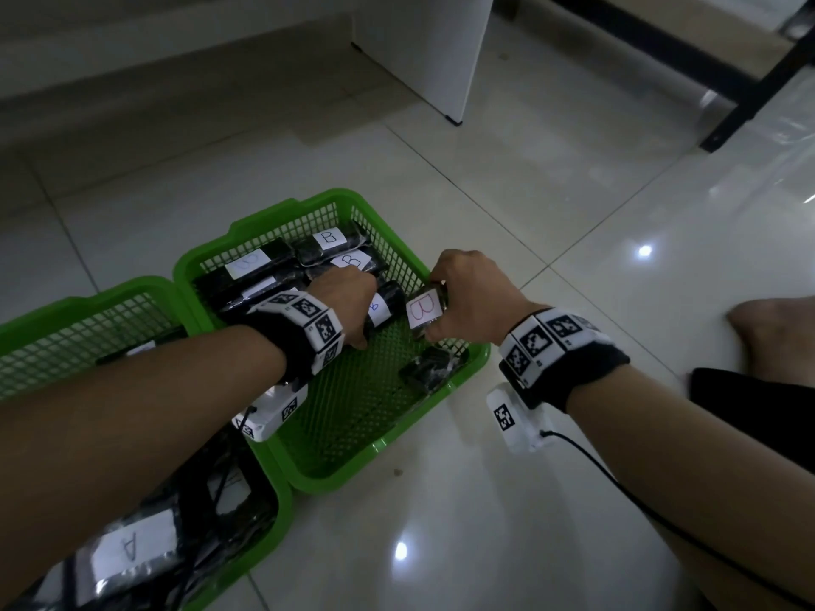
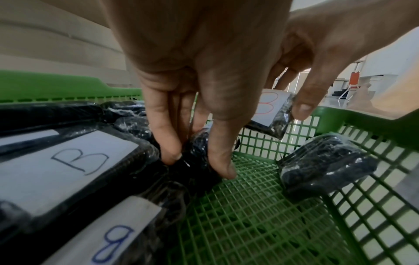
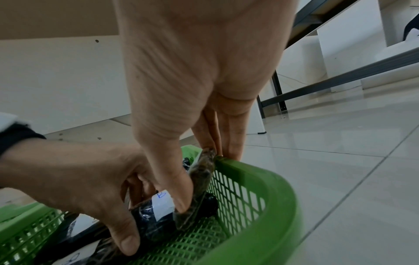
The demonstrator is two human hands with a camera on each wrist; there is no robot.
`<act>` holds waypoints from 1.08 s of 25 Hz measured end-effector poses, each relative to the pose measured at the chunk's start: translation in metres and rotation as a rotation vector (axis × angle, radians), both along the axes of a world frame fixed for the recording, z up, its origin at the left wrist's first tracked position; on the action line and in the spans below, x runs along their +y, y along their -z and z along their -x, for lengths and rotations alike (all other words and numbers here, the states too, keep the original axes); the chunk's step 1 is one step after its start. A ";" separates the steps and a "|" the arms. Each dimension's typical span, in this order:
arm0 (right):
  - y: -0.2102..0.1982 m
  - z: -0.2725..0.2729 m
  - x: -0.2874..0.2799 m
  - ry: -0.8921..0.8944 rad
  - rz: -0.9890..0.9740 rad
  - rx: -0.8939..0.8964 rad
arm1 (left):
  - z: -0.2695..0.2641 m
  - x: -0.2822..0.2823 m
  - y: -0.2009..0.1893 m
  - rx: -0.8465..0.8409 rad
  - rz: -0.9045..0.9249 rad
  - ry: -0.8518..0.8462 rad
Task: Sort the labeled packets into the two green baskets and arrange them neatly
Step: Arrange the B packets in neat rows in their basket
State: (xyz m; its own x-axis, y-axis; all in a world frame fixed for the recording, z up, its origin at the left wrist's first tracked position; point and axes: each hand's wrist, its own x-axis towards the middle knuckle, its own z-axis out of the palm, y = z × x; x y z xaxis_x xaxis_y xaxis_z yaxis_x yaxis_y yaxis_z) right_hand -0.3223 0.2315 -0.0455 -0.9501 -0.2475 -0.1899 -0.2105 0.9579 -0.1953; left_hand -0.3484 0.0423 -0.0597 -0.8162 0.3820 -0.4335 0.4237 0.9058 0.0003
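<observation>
Two green mesh baskets stand side by side on the floor. The right basket [image 1: 467,363] holds a row of black wrapped packets with white "B" labels [image 1: 330,240] along its far side. My left hand [image 1: 361,321] grips one of these packets [image 1: 386,306] by its end, thumb and fingers [image 2: 167,143] pinching the black wrap [image 2: 199,148]. My right hand [image 1: 434,308] pinches a packet with a red "B" label [image 1: 421,310] upright just inside the basket's right rim [image 3: 272,186]. A black packet with no label showing [image 2: 324,161] lies loose by the right wall. The left basket [image 1: 145,286] holds "A" packets [image 1: 132,553].
The baskets sit on glossy pale floor tiles [image 1: 573,191]. A white cabinet [image 1: 423,50] stands behind them and a black metal frame [image 1: 749,94] at the far right. The person's foot [image 1: 772,328] rests right of the basket. A cable [image 1: 617,482] trails from the right wrist.
</observation>
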 end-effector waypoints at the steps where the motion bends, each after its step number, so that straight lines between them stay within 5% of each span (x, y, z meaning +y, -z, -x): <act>1: 0.000 0.000 0.002 0.000 0.016 -0.010 | -0.002 -0.001 -0.002 -0.005 -0.004 0.007; 4: -0.005 -0.006 0.015 0.073 0.158 -0.017 | -0.006 -0.007 -0.011 0.049 0.023 0.059; 7: -0.006 -0.017 0.030 0.222 0.381 0.036 | -0.010 -0.002 -0.019 0.132 -0.172 0.101; 12: 0.001 -0.028 0.044 0.444 0.663 -0.049 | -0.038 0.031 -0.003 -0.201 -0.165 0.342; 18: 0.008 -0.034 0.042 0.467 0.755 -0.053 | -0.051 0.047 0.013 -0.216 -0.155 0.417; 20: 0.004 -0.037 0.038 0.472 0.831 -0.047 | -0.048 0.042 0.007 -0.240 -0.216 0.338; 24: -0.011 -0.034 0.026 0.675 1.324 -0.149 | -0.026 -0.002 -0.016 -0.329 -0.561 0.041; 27: -0.015 -0.025 0.018 0.674 1.388 -0.179 | -0.017 -0.046 -0.033 -0.432 -0.907 -0.286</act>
